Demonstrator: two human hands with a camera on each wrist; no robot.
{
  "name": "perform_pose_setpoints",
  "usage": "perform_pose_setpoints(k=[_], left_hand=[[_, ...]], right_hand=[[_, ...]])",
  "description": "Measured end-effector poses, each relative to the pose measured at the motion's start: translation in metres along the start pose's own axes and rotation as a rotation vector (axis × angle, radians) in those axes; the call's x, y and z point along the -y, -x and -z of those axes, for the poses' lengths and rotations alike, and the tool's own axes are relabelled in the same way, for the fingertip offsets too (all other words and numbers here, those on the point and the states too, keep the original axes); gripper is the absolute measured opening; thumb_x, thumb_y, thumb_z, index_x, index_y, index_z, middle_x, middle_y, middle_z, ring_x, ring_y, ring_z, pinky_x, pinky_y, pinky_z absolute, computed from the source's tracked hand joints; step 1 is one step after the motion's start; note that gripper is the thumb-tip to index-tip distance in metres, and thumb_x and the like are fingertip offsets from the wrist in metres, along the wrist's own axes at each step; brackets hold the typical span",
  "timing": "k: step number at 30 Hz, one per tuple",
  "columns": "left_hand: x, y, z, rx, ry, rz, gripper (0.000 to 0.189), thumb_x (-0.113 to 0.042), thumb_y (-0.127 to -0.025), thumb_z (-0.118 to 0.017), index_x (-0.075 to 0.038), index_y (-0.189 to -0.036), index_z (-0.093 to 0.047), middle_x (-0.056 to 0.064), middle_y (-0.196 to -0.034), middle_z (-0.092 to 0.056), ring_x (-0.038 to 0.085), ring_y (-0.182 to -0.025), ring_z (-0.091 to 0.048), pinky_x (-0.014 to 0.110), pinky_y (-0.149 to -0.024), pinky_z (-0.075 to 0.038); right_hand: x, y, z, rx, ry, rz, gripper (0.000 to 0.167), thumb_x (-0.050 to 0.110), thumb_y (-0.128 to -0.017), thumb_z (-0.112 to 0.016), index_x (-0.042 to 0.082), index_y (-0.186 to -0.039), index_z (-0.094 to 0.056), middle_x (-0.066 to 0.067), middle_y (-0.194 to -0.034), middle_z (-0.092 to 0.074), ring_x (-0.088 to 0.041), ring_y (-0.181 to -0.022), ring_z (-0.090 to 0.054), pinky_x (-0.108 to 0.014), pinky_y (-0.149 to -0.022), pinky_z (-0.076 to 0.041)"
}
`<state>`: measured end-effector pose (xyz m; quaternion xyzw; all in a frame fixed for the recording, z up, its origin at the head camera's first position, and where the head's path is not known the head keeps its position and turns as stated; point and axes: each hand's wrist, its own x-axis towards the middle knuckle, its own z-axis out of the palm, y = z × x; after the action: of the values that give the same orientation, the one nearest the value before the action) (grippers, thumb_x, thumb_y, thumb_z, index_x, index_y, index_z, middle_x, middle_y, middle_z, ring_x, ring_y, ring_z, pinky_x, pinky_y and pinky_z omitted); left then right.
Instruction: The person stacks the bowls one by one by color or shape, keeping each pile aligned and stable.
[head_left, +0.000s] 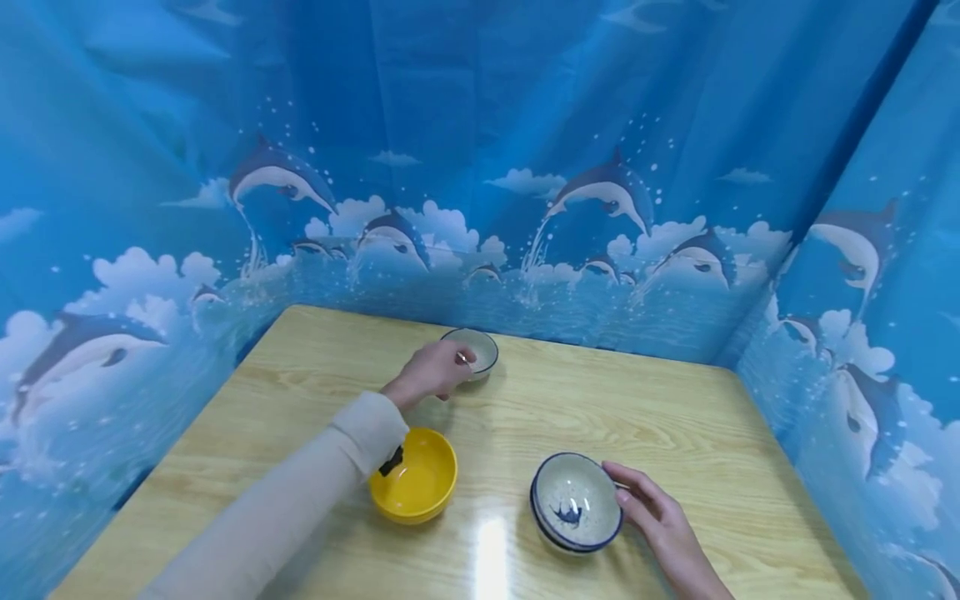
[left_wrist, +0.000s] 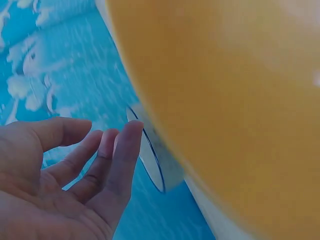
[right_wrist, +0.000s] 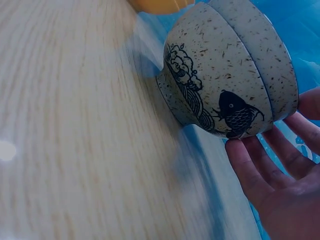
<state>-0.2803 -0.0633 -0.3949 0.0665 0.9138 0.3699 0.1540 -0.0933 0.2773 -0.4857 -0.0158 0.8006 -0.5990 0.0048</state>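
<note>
At the far edge of the table, my left hand (head_left: 435,368) is beside a pale bowl with a dark rim (head_left: 483,350). In the left wrist view its fingers are loosely bent, with space between thumb and fingers, and one fingertip overlaps the rim of that pale bowl (left_wrist: 167,170); contact is unclear. My right hand (head_left: 660,521) touches the right side of two stacked speckled bowls (head_left: 573,492) with extended fingers. The right wrist view shows its fingertips against these bowls (right_wrist: 220,65), which bear a dark fish and wave drawing.
A yellow bowl (head_left: 423,479) stands below my left forearm, partly covered by the sleeve (head_left: 300,492). It fills much of the left wrist view. The wooden table (head_left: 637,400) ends at a blue curtain printed with dolphins (head_left: 480,125), behind and at the sides.
</note>
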Motion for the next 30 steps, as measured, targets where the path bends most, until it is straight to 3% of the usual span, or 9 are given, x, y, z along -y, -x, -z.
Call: perform_pose_setpoints(k=[4,13,21,24,30], left_hand=[[0.01,-0.008,0.011,-0.038,0.016,0.041,0.035,-0.018,-0.111,-0.061,-0.012,-0.145,-0.066,0.011,-0.138,-0.069,0.031,-0.105,-0.073,0.032,-0.076,-0.066],[0.024,-0.017,0.022,-0.116,-0.051,0.014,0.038,-0.018,-0.111,-0.058,-0.01,-0.147,-0.064,0.013,-0.142,-0.069,0.025,-0.1,-0.07,0.03,-0.073,-0.063],[0.016,-0.021,0.027,-0.102,-0.072,0.01,0.035,-0.018,-0.111,-0.061,-0.008,-0.144,-0.064,0.015,-0.14,-0.069,0.025,-0.084,-0.072,0.031,-0.069,-0.063],[0.011,-0.022,0.03,-0.097,-0.076,0.001,0.036,-0.018,-0.111,-0.06,-0.007,-0.145,-0.063,0.016,-0.142,-0.068,0.027,-0.09,-0.074,0.032,-0.072,-0.065],[0.013,-0.031,0.035,-0.091,-0.09,0.049,0.037,-0.02,-0.113,-0.058,-0.009,-0.149,-0.061,0.015,-0.142,-0.066,0.03,-0.106,-0.072,0.04,-0.083,-0.069]], right_hand=[[-0.001,0.001,0.0,0.006,0.011,0.005,0.041,0.02,-0.116,-0.054,0.001,-0.152,-0.058,0.024,-0.141,-0.067,0.005,-0.125,-0.065,-0.018,-0.1,-0.059],[-0.001,0.003,-0.001,0.001,0.013,-0.007,0.042,0.019,-0.115,-0.056,0.002,-0.153,-0.058,0.021,-0.142,-0.067,0.001,-0.123,-0.067,-0.017,-0.101,-0.057],[0.003,0.002,-0.001,-0.014,0.015,-0.071,0.043,0.025,-0.114,-0.058,0.007,-0.154,-0.059,0.015,-0.147,-0.066,0.002,-0.124,-0.066,-0.015,-0.103,-0.055],[0.004,0.002,0.0,-0.019,0.015,-0.091,0.043,0.027,-0.114,-0.058,0.009,-0.153,-0.059,0.014,-0.148,-0.065,0.004,-0.125,-0.064,-0.015,-0.104,-0.055],[0.004,0.002,0.001,-0.007,0.014,-0.077,0.044,0.026,-0.114,-0.058,0.007,-0.154,-0.058,0.014,-0.149,-0.065,0.007,-0.129,-0.062,-0.014,-0.105,-0.054]])
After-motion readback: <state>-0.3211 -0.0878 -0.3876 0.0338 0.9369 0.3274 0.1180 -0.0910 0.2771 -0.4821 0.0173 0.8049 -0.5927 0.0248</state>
